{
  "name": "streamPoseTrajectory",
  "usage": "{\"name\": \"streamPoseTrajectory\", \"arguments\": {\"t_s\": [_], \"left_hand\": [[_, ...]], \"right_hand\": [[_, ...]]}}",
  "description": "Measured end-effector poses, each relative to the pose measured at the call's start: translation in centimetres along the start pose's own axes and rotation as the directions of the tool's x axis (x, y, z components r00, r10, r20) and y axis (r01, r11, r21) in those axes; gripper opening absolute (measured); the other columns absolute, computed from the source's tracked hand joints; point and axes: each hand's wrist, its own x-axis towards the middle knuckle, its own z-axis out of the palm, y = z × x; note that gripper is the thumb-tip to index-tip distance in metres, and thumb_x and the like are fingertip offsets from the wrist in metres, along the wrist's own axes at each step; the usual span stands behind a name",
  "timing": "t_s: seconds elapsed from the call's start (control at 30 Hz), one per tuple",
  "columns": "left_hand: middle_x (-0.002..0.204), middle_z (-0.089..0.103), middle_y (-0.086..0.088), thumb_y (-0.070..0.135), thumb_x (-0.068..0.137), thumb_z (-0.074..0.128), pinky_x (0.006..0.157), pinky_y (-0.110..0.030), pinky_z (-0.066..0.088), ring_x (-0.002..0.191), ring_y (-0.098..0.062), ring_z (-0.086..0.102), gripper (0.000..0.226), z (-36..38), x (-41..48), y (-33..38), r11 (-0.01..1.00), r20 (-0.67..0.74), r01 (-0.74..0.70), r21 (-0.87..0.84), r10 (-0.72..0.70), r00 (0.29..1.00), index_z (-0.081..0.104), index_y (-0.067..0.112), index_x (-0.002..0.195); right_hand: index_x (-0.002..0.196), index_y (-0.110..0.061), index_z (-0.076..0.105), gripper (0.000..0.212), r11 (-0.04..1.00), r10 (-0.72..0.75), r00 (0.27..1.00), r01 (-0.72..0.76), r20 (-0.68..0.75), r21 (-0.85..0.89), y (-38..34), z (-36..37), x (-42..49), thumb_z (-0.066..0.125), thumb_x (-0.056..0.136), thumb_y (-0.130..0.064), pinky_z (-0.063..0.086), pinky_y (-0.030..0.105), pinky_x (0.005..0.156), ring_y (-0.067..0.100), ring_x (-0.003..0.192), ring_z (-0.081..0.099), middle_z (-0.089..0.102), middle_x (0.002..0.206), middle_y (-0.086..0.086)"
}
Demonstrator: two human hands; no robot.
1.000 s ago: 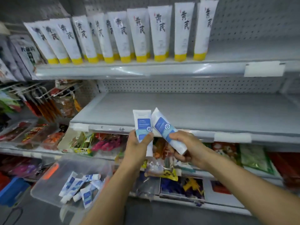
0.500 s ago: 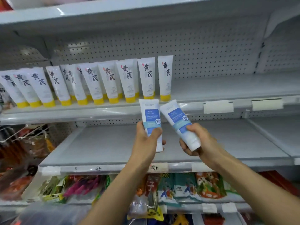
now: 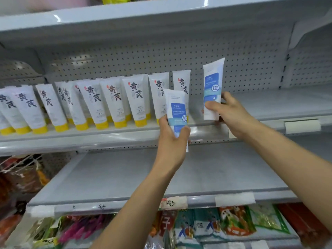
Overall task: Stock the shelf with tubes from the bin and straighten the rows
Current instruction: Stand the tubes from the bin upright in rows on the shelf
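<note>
My right hand (image 3: 231,115) grips a white tube with a blue label (image 3: 212,87) and holds it upright on the upper shelf (image 3: 269,101), just right of the row of white tubes with yellow caps (image 3: 115,103). My left hand (image 3: 173,142) grips a second white-and-blue tube (image 3: 177,112) upright in front of that shelf's edge, overlapping the last yellow-capped tubes. The bin is out of view.
The bare grey shelf (image 3: 125,175) below carries price tags (image 3: 172,203) on its front rail. Snack packets (image 3: 215,225) fill the lowest level. Hooks with hanging goods (image 3: 23,173) stand at the left. The upper shelf continues bare to the right of my hand.
Both hands rose with their tubes from in front of the lower shelf to the upper shelf. The right tube went from tilted to upright beside the yellow-capped row. The view tilted up.
</note>
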Motion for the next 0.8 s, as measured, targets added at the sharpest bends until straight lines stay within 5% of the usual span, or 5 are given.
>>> {"name": "streamPoseTrajectory", "arguments": {"t_s": [0.2, 0.37, 0.8], "left_hand": [[0.109, 0.059, 0.016, 0.017, 0.093, 0.056, 0.075, -0.030, 0.056, 0.091, -0.019, 0.065, 0.042, 0.1, 1.2, -0.3, 0.996, -0.071, -0.052, 0.076, 0.058, 0.996, 0.038, 0.025, 0.130], [0.109, 0.059, 0.014, 0.016, 0.094, 0.056, 0.061, -0.016, 0.050, 0.086, -0.015, 0.064, 0.040, 0.9, 2.0, -0.3, 0.995, -0.093, -0.051, 0.081, 0.059, 0.994, 0.038, 0.024, 0.129], [0.110, 0.052, 0.021, 0.024, 0.095, 0.057, 0.077, -0.024, 0.056, 0.097, -0.017, 0.063, 0.039, 3.3, 2.9, -0.4, 0.986, -0.098, -0.102, 0.135, 0.115, 0.989, 0.036, 0.030, 0.127]], "right_hand": [[0.117, -0.023, 0.046, 0.040, 0.978, -0.020, 0.997, 0.034, 0.071, -0.204, 0.5, -1.4, 4.3, 0.069, 0.085, -0.013, 0.052, 0.044, 0.093, 0.026, 0.104, 0.064, 0.064, 0.113, 0.007], [0.122, -0.021, 0.044, 0.050, 0.960, -0.019, 0.990, 0.056, 0.137, -0.273, 1.4, -1.9, 6.7, 0.070, 0.083, -0.004, 0.050, 0.029, 0.078, 0.018, 0.098, 0.061, 0.060, 0.118, 0.006], [0.132, -0.015, 0.046, 0.059, 0.937, 0.035, 0.984, 0.029, 0.175, -0.348, 2.9, -2.5, 11.6, 0.072, 0.081, -0.002, 0.047, 0.033, 0.089, 0.021, 0.105, 0.059, 0.060, 0.121, 0.005]]}}
